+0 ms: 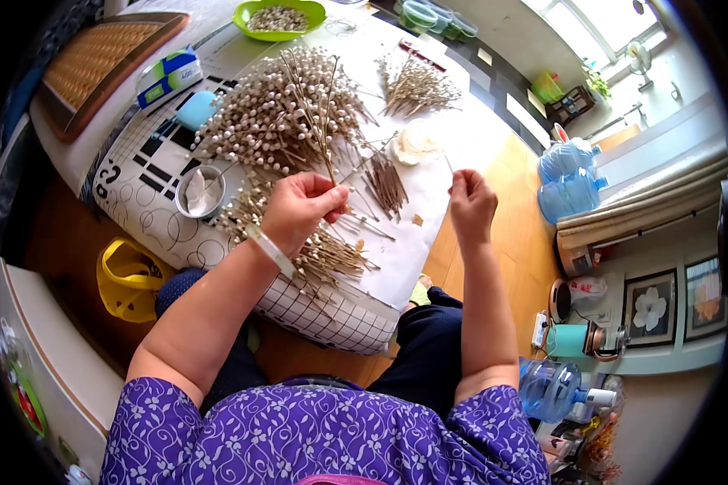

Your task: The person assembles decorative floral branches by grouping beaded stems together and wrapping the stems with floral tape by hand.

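Stems [329, 158] sit pinched in left hand [303, 208]; I cannot tell what right hand [472, 204] holds.

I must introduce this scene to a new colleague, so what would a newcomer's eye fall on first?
Probably the big heap of pale-tipped stems on the table, just beyond the left hand. Then the bright green bowl at the table's far side, and the yellow bag low on the left. The wearer's purple patterned top, along the bottom edge, also stands out.
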Motion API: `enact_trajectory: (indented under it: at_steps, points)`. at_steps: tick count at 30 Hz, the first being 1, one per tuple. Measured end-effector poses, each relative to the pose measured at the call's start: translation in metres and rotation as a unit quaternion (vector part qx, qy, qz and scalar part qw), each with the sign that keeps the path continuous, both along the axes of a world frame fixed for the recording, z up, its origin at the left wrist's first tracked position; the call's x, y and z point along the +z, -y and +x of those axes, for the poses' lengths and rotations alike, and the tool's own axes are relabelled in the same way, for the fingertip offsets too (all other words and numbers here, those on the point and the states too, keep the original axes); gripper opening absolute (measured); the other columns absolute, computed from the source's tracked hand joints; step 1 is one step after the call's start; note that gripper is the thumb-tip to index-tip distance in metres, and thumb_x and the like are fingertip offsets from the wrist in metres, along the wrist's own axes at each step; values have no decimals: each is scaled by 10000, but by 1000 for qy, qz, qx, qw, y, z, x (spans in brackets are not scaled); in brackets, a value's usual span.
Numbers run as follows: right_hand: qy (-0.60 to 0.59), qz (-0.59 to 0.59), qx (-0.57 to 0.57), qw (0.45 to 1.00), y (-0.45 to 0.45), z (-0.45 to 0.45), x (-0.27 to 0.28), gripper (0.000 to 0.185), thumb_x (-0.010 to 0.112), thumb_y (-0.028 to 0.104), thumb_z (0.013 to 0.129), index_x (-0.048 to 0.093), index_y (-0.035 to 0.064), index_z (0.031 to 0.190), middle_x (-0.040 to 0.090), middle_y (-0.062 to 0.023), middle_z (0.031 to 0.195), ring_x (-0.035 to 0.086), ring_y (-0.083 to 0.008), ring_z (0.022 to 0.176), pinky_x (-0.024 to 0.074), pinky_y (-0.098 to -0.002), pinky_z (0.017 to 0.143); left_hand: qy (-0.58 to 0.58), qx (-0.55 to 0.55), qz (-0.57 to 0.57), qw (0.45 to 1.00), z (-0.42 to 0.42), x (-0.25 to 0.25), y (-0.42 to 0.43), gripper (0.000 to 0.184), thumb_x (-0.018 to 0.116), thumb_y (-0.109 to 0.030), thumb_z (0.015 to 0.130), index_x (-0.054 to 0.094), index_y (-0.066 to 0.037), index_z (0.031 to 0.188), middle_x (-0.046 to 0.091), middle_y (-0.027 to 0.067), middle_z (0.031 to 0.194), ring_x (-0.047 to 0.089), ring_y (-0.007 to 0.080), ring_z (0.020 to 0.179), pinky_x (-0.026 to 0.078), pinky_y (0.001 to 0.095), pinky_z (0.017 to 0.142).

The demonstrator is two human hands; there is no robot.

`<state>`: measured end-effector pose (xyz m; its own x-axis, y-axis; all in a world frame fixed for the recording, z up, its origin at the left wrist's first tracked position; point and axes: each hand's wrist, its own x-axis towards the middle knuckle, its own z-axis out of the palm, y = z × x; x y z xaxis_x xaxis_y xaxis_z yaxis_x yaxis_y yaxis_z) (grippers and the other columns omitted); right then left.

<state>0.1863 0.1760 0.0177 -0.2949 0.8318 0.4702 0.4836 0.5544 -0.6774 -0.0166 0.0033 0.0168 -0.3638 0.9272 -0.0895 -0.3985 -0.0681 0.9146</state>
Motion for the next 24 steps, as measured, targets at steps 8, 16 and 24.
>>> enact_trajectory:
  at_steps: [8, 16, 24]
  points:
    - [240, 19, -77, 967, -87, -17, -26, 241, 513, 263, 825, 603, 46, 771, 613, -142, 721, 584, -300, 736, 452, -373, 702, 6, -30, 3, 1000, 4, -2, 1, 98, 641, -78, 767, 560, -23, 773, 600, 45, 679, 570, 91, 609, 440, 194, 529]
    - [189, 61, -103, 975, -68, -22, -2, 340, 436, 321, 882, 627, 49, 811, 622, -156, 741, 601, -281, 713, 462, -375, 652, -17, -42, 14, 999, 2, 2, 5, 88, 654, -54, 750, 576, -13, 762, 597, 36, 678, 539, 69, 590, 438, 189, 540]
    - [-64, -285, 276, 916, 87, -64, 27, 121, 647, 108, 765, 622, -11, 766, 576, 1, 641, 475, -31, 565, 379, -177, 490, -180, -49, 63, 980, 17, -7, 13, 81, 665, -33, 736, 594, 2, 756, 581, -11, 682, 500, 21, 613, 416, 159, 537]
